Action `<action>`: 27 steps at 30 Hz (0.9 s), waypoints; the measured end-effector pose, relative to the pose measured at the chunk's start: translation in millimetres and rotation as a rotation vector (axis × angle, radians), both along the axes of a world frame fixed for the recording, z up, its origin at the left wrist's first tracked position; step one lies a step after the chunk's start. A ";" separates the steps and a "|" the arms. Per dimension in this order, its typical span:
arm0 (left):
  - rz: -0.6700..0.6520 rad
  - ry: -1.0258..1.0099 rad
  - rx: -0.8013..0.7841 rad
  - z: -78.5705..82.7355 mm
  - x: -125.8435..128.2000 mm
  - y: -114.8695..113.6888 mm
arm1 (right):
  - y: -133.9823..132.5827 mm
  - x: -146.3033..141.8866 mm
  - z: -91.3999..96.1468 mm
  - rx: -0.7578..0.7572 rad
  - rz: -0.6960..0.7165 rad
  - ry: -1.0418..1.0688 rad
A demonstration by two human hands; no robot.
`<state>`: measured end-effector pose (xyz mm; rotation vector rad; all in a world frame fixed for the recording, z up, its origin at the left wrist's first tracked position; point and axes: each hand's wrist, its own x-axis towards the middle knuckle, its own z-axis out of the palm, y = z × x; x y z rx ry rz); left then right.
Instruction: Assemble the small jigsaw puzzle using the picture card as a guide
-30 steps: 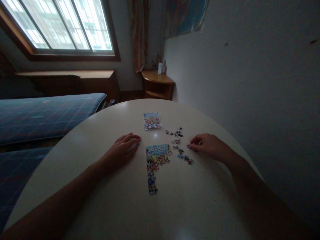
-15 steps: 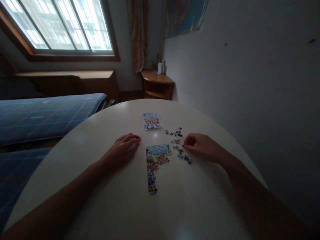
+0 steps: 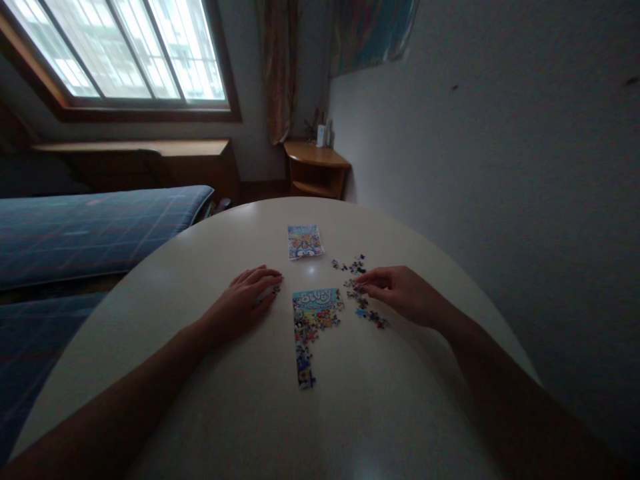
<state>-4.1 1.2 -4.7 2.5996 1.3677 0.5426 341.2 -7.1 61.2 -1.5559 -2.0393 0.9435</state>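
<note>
A partly assembled jigsaw puzzle (image 3: pixel 316 301) lies on the white round table (image 3: pixel 320 427). Its top strip reads "Bluey" and its left side runs down in a narrow column. To its right lie loose puzzle pieces (image 3: pixel 370 317) in a scattered line. My right hand (image 3: pixel 400 293) reaches in from the right, thumb and forefinger close together on a puzzle piece among them; the fingertips partly hide it. Left of the puzzle, my left hand (image 3: pixel 249 293) rests palm down with fingers stretched out. Small puzzle pieces (image 3: pixel 276 290) show beside its fingertips.
Beyond the puzzle lies a printed picture packet (image 3: pixel 305 242) in matching colours. A plaid mattress (image 3: pixel 100 230) stands left of the table, with a wooden corner shelf (image 3: pixel 317 156) behind it. A white wall (image 3: pixel 475 173) runs along the right.
My right hand has moved slightly left and its fingers have stretched out over the loose pieces. My left hand and the assembled part stay as they were.
</note>
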 end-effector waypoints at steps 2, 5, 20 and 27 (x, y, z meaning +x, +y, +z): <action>-0.002 0.006 -0.004 0.1 0.1 0.2 | 0.6 0.0 -1.2 -0.005 -0.003 -0.002; -0.001 0.004 0.003 0.4 0.5 0.1 | 0.3 -1.2 -1.6 -0.007 -0.004 0.004; 0.007 -0.005 0.005 -0.5 0.5 0.0 | 6.8 14.8 -4.4 0.122 -0.066 -0.426; -0.006 0.005 -0.002 1.6 1.1 -0.3 | 7.3 -0.2 -18.6 0.249 -0.126 -0.426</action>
